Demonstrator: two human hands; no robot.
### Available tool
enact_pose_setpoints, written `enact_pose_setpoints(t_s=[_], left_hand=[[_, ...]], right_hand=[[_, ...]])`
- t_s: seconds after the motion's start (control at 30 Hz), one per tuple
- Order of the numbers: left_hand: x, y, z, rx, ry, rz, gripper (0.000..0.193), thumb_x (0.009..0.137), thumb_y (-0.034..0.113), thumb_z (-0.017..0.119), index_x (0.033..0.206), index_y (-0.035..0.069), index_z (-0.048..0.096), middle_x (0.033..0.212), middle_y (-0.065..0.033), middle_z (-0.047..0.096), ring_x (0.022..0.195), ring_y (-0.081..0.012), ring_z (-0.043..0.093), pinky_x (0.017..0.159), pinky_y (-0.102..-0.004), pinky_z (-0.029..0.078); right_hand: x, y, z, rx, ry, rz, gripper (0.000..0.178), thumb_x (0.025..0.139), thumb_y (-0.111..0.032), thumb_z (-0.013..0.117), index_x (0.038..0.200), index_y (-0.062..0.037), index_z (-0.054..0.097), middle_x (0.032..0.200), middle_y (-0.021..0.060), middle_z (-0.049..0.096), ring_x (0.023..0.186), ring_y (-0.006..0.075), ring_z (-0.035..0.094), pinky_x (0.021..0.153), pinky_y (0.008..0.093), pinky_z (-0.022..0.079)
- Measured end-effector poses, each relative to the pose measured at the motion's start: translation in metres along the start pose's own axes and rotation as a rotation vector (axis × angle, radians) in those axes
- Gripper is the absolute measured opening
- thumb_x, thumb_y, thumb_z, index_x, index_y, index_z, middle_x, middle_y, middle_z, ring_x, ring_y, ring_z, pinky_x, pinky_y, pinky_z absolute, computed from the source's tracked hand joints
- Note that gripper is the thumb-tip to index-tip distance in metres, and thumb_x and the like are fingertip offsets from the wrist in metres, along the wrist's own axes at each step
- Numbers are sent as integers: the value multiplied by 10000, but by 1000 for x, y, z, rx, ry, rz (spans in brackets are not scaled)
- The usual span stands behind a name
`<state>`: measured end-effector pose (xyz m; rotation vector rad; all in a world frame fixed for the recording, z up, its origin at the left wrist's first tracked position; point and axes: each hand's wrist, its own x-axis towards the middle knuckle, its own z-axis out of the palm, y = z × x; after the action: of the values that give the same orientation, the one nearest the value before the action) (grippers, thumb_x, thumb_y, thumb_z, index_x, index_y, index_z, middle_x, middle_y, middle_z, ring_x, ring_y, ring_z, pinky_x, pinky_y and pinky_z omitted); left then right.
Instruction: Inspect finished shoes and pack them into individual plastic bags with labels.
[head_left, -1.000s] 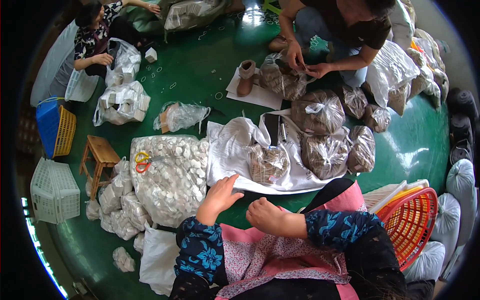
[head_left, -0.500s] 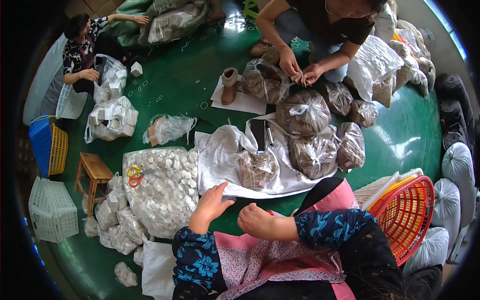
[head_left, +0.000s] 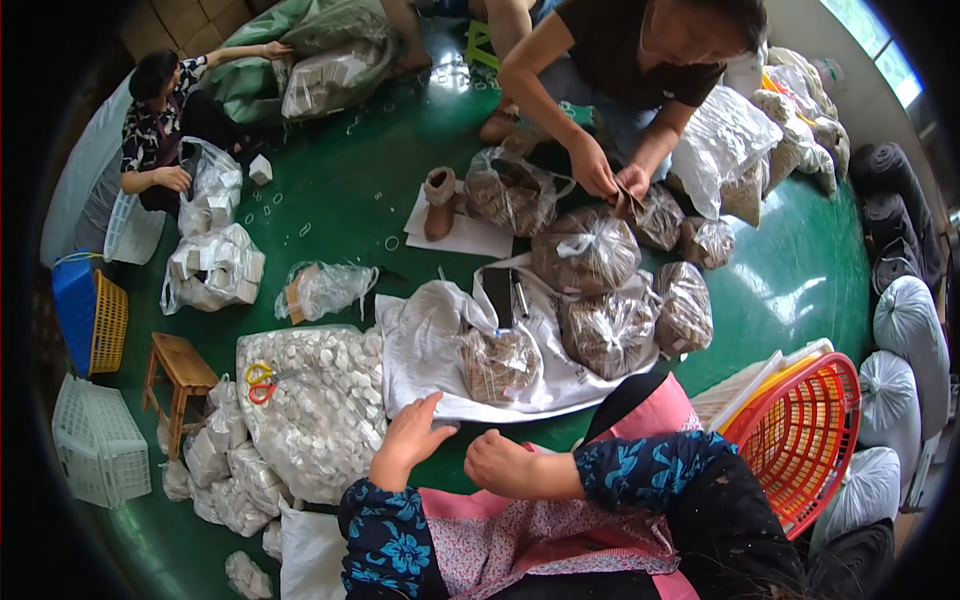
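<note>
My left hand (head_left: 409,437) is open above the near edge of a white cloth sack (head_left: 405,345), fingers stretched and thumb apart, holding nothing. Beside it my right hand (head_left: 500,464) is curled into a loose fist over my lap, with nothing showing in it. Nearest to both hands, a clear bag of small brown pieces (head_left: 500,367) lies on the cloth sack. A large clear bag of pale chunks (head_left: 315,420) lies left of my left hand. Scissors with yellow and red handles (head_left: 261,383) rest on it.
Opposite, a person's hands (head_left: 615,182) hold a brown piece above several tied bags (head_left: 586,250). A brown boot (head_left: 439,205) stands on white card. A red basket (head_left: 800,440) leans at my right; a wooden stool (head_left: 178,380) stands left. Another person (head_left: 160,130) sits at far left.
The view has shifted, so the floor things sit slightly lower and further left. My hands keep about the same pose. The opposite person's hands have shifted with the brown piece.
</note>
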<state>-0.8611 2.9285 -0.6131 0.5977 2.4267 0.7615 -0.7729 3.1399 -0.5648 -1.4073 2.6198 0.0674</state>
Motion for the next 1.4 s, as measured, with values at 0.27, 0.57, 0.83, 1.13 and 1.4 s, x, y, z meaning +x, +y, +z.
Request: enact_pose_setpoints(t_s=[0.27, 0.57, 0.83, 1.13, 1.4], left_hand=[[-2, 0, 0, 52, -20, 15, 714, 867, 363, 774, 1433, 26, 499, 1274, -254, 636, 1168, -440, 606, 983, -496, 498], [-2, 1, -3, 40, -14, 8, 728, 867, 365, 774, 1447, 31, 488, 1289, -264, 631, 1185, -448, 603, 997, -505, 498], [-1, -7, 0, 49, -9, 3, 731, 875, 379, 764, 1458, 47, 475, 1293, -258, 628, 1188, -445, 601, 999, -502, 498], [-2, -12, 5, 30, -6, -27, 719, 884, 392, 748, 1459, 58, 472, 1315, -226, 622, 1201, -431, 594, 1001, -504, 495], [-6, -11, 2, 20, 0, -36, 717, 879, 389, 748, 1458, 64, 478, 1319, -228, 619, 1209, -433, 588, 1013, -504, 487]], right_hand=[[-2, -1, 8, 31, 45, 7, 137, 857, -257, 601, 846, -137, 666, 817, 4, 606, 804, 192, 599, 682, 352, 399], [1, 2, 5, 119, 23, -4, 126, 857, -242, 599, 848, -125, 646, 816, 13, 598, 816, 197, 602, 697, 348, 415], [6, 4, 1, 109, -17, -28, 128, 859, -232, 599, 859, -110, 636, 825, 18, 599, 820, 194, 609, 689, 339, 420], [11, 1, 2, 95, -33, -31, 178, 858, -289, 635, 898, -116, 633, 842, 19, 610, 830, 191, 611, 705, 347, 426], [12, 4, 3, 107, 45, -69, 123, 828, -231, 637, 867, -131, 698, 824, 18, 651, 787, 189, 625, 645, 350, 409]])
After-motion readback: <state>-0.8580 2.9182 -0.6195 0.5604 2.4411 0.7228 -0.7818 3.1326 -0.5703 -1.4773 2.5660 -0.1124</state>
